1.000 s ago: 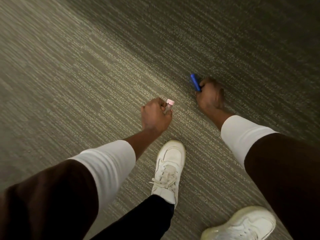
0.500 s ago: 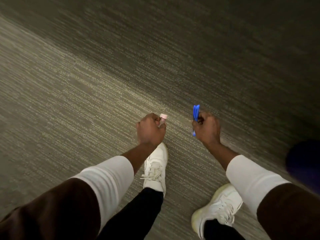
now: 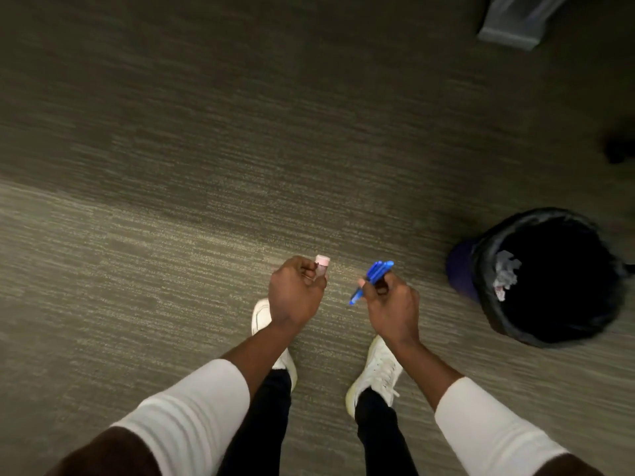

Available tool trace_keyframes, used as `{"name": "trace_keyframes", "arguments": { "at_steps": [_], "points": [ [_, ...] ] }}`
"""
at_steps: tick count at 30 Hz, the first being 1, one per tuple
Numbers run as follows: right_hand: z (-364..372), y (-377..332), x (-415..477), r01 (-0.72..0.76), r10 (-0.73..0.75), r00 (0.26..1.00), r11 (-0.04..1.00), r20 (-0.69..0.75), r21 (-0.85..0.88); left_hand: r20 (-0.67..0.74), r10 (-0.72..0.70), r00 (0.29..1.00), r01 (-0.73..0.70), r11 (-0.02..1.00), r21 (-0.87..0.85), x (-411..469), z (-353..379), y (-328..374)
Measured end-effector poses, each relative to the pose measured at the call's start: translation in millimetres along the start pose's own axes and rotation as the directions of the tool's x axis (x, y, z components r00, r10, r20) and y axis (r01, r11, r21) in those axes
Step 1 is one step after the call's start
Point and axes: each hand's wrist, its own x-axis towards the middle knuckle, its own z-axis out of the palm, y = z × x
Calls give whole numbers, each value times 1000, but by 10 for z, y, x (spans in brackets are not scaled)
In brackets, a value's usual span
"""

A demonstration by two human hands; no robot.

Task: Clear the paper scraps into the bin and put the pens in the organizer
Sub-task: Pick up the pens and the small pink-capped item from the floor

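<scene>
Both arms reach forward and down, white sleeves pushed up the forearms; left hand [image 3: 296, 294] curled into a fist; right hand [image 3: 392, 308] likewise closed, knuckles up.

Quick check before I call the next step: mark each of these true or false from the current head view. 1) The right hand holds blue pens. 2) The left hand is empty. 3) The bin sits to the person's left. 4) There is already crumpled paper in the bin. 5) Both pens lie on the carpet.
1) True: the right hand grips blue pens.
2) False: the left hand is closed on a pink-capped item.
3) False: the bin stands on the person's right.
4) True: crumpled paper shows inside the bin.
5) False: they are held above the carpet, not lying on it.
</scene>
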Motion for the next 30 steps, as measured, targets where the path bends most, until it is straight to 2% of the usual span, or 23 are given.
{"name": "trace_keyframes", "arguments": {
  "at_steps": [4, 13, 30],
  "points": [
    [-615, -117, -175, 18, -18, 999, 1000, -31, -13, 38, 56, 998, -55, 998, -24, -294, -129, 529],
    [-1890, -334, -409, -47, 48, 998, 999, -51, 12, 141, 205, 969, -203, 979, -23, -854, -334, 1598],
    [-3593, -1019, -859, 56, -58, 989, 998, -136, -17, 173, 334, 926, -328, 942, -65, -1828, -778, 3224]
  ]
}}
